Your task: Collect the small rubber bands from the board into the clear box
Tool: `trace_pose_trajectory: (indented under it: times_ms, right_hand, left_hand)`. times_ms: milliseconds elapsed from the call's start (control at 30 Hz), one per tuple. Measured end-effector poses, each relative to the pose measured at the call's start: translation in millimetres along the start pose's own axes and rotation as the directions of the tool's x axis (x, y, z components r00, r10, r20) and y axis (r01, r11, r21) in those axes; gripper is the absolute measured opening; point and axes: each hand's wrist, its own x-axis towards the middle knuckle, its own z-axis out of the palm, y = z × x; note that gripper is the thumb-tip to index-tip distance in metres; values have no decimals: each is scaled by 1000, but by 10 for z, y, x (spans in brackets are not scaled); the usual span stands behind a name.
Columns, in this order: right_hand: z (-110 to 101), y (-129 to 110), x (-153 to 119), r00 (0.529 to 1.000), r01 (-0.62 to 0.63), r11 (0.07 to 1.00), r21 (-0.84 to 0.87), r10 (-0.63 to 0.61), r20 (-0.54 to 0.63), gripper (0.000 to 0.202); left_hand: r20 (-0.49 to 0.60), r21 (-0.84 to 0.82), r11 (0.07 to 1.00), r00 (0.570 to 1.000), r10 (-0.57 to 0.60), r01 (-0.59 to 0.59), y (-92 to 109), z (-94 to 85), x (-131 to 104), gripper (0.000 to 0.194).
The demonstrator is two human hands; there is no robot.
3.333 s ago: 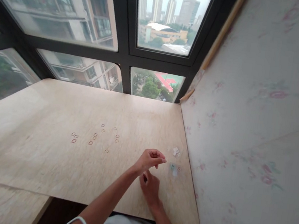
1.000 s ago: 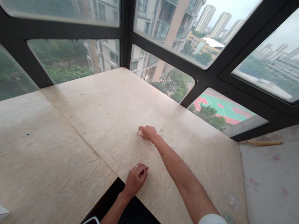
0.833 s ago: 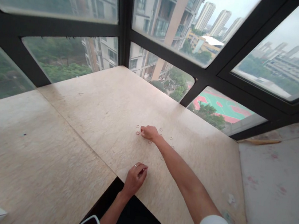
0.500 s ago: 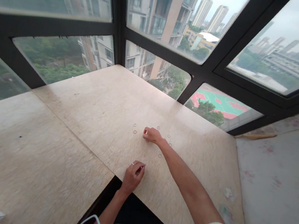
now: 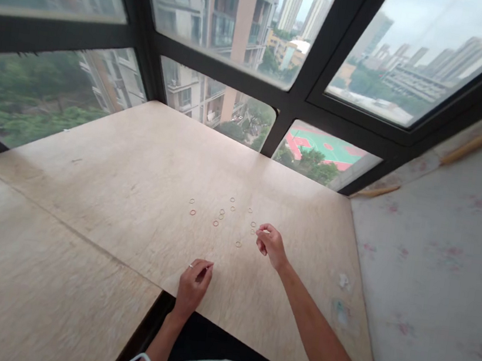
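Note:
Several thin rings lie scattered on the pale marbled surface [image 5: 158, 164], among them a red ring [image 5: 193, 212] at the left and another red ring [image 5: 216, 223] nearer the middle. My right hand [image 5: 270, 245] is just right of a thin ring [image 5: 253, 225], its fingers curled together; whatever they may hold is too small to make out. Closer to my body, my left hand [image 5: 195, 284] has thumb and fingertips pinched together below the rings, with a ring worn on one finger. Anything between those fingertips cannot be made out.
Dark window frames [image 5: 220, 65] border the far side of the surface. A floral wall [image 5: 426, 258] stands at the right. Near it lie a crumpled white scrap [image 5: 344, 281] and a clear plastic packet [image 5: 342, 313]. A white cable [image 5: 140, 358] loops by my left forearm.
My right hand has moved from among the rings to their right side, uncovering several of them. The view has turned to the right. My left hand stays pinched near the front edge.

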Motion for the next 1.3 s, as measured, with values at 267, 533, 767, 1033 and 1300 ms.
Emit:
trace_pose_trajectory:
  times_ms: [267,533,767,1033,1300]
  right_hand:
    - [-984,341,-849,910,-20,971,238,117,-398,32]
    - [-1590,701,-1620,658,-60,971,233,214,-722,38]
    - [-1983,863,-1918,562,-208,969,132,229,-795,33]
    - [-2132,1025,-1972,624,-328,945,4,220,-750,26]
    - [-2156,1074,-2037,666,-351,926,-142,140,-733,32]
  left_hand:
    - [82,130,991,996,34,-44,-22,51,11,19]
    - [220,239,969,976,10,-63,7,98,116,28]
    - [278,181,983,958,-69,18,191,294,121,30]
    - [336,161,987,941,-29,-27,365,590,66,29]
    - [375,140,984,926,51,-111,524,711,36,24]
